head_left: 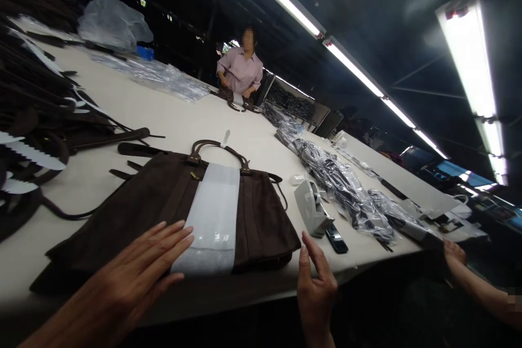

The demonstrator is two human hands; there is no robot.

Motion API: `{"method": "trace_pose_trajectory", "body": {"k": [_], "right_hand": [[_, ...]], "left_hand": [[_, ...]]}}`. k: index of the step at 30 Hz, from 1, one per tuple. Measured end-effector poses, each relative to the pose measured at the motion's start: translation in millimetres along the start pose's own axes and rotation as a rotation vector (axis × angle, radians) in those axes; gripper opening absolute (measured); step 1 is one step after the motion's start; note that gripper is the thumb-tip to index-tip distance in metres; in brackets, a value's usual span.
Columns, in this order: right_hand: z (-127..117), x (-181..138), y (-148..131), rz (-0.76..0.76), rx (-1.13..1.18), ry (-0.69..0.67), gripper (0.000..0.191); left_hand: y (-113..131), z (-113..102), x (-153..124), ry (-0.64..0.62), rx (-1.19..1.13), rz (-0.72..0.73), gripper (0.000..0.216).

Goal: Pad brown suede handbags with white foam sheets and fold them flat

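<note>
A dark brown handbag [261, 217] lies flat on the table in front of me, its two handles [218, 144] pointing away. A white paper band [214, 206] runs down its middle, with shiny clear tape near the lower edge. My left hand [138, 261] rests on the bag's front at the band's left edge, fingers stretched out and holding nothing. Just off the bag's lower right corner is my right hand [316, 277], index finger and thumb raised and apart, with nothing visible between them. A grey tape dispenser [312, 209] stands beyond it, beside a dark mobile phone [336, 238].
Brown bags and straps [32, 119] with white paper pieces are heaped at left. Plastic-wrapped bags [338, 185] line the right side. Clear plastic sleeves [163, 79] lie farther back. A person [240, 70] handles another bag across the table; another person's hand [454, 253] is at right.
</note>
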State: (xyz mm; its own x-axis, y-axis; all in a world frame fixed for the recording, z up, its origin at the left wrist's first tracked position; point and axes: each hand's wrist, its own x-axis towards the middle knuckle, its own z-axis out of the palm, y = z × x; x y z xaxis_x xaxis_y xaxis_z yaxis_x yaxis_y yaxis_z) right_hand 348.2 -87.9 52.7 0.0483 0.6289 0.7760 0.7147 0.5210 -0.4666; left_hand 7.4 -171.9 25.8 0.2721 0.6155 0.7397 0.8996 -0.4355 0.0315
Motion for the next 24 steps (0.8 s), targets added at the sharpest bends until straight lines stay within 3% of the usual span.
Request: {"method": "trace_pose_trajectory", "body": {"k": [2, 5, 8, 11, 13, 19, 24], "right_hand": [[6.7, 1.9, 3.2, 0.009, 0.027, -0.004, 0.033], [12.3, 4.8, 15.1, 0.116, 0.071, -0.036, 0.037], [15.1, 7.0, 33.5, 0.414, 0.168, -0.105, 0.047], [22.0, 1.9, 53.2, 0.74, 0.42, -0.213, 0.057], [28.9, -4.5, 65.2, 0.88, 0.574, -0.256, 0.061], [38.2, -0.5, 82.0, 0.998, 0.694, -0.33, 0.052], [44.4, 45.1, 69.8, 1.05, 0.93, -0.697, 0.058]], "left_hand": [[11.7, 6.8, 10.2, -0.053, 0.042, 0.118, 0.065], [19.4, 22.7, 4.8, -0.171, 0.022, 0.136, 0.071], [23.5, 39.3, -7.8, -0.195, 0.033, 0.086, 0.073], [30.4, 48.3, -12.1, -0.19, 0.094, 0.047, 0.077], [35.4, 48.9, -9.2, -0.247, 0.1, -0.01, 0.081], [41.8, 46.8, 8.2, -0.494, 0.052, -0.172, 0.092], [45.7, 60.2, 20.0, -0.466, 0.124, -0.177, 0.084]]}}
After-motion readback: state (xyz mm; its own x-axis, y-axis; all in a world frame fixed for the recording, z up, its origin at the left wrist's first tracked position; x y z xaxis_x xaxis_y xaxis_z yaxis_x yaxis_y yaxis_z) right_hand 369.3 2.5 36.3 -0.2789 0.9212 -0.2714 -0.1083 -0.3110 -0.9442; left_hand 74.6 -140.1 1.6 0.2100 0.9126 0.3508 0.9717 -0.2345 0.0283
